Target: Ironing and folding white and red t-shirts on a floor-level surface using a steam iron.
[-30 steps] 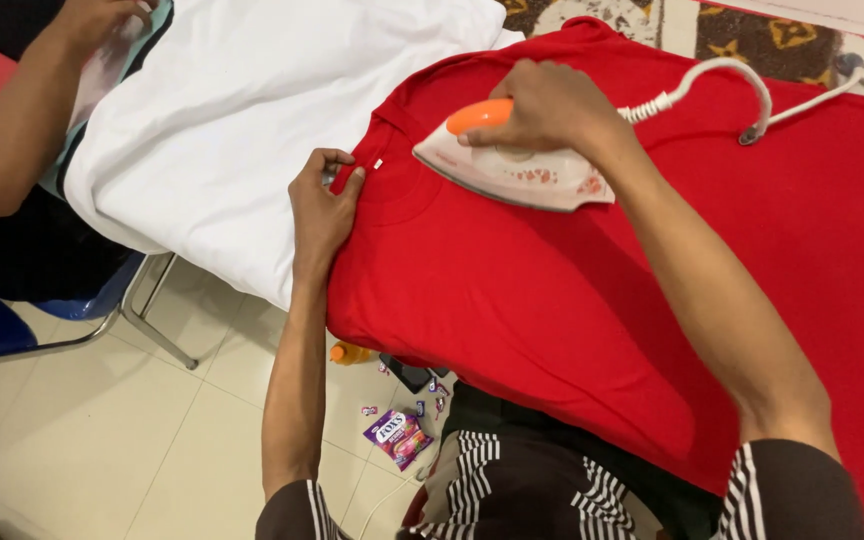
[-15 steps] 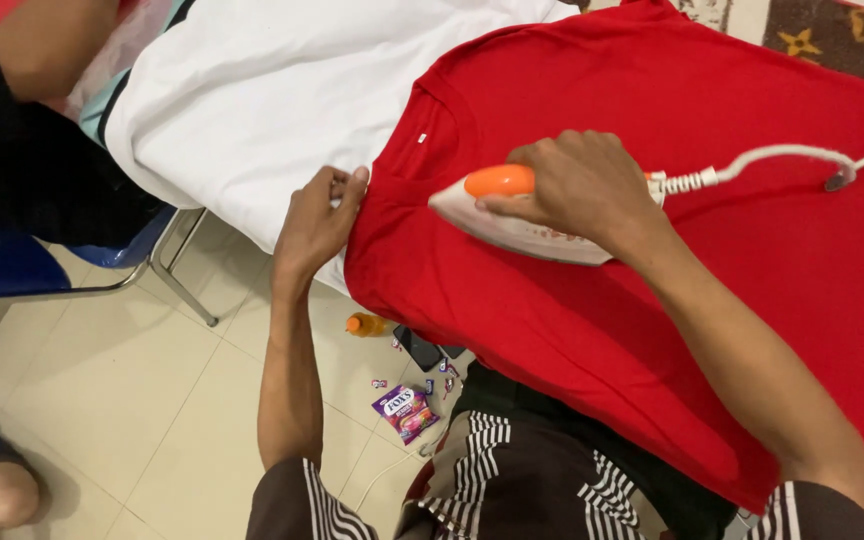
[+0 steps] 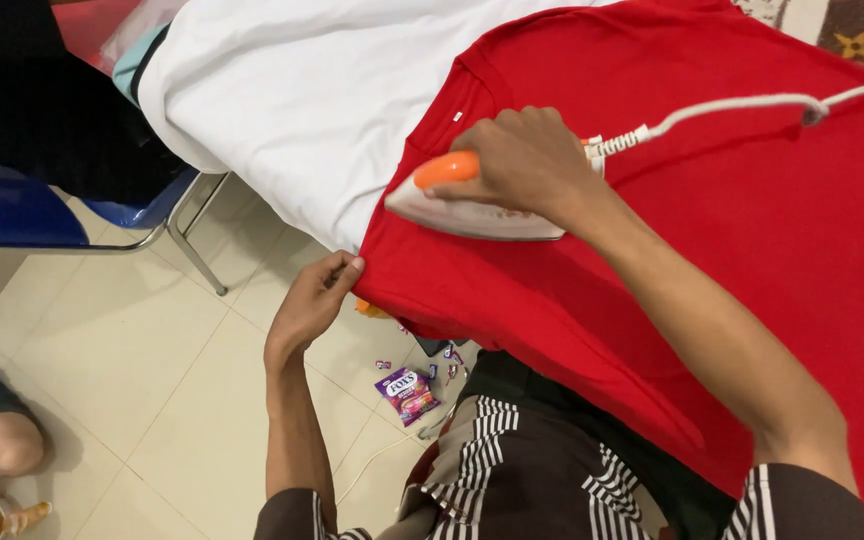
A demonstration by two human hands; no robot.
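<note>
A red T-shirt (image 3: 712, 210) lies spread over a table, its near edge hanging off. My right hand (image 3: 527, 160) grips the orange handle of a white iron (image 3: 452, 212), which rests flat on the shirt's left shoulder just below the collar. A coiled white cord (image 3: 742, 105) runs from the iron to the right. My left hand (image 3: 314, 300) pinches the shirt's hanging left corner, below and left of the iron.
A white cloth (image 3: 322, 90) covers the table left of the shirt. A blue chair (image 3: 42, 215) with metal legs stands at the left. A purple sweet packet (image 3: 407, 393) and small wrappers lie on the tiled floor. Another person's knee (image 3: 7, 445) shows at bottom left.
The iron has slid left toward the shirt's shoulder edge. My left hand has dropped from the collar area to the shirt's hanging corner. The view has shifted down and left.
</note>
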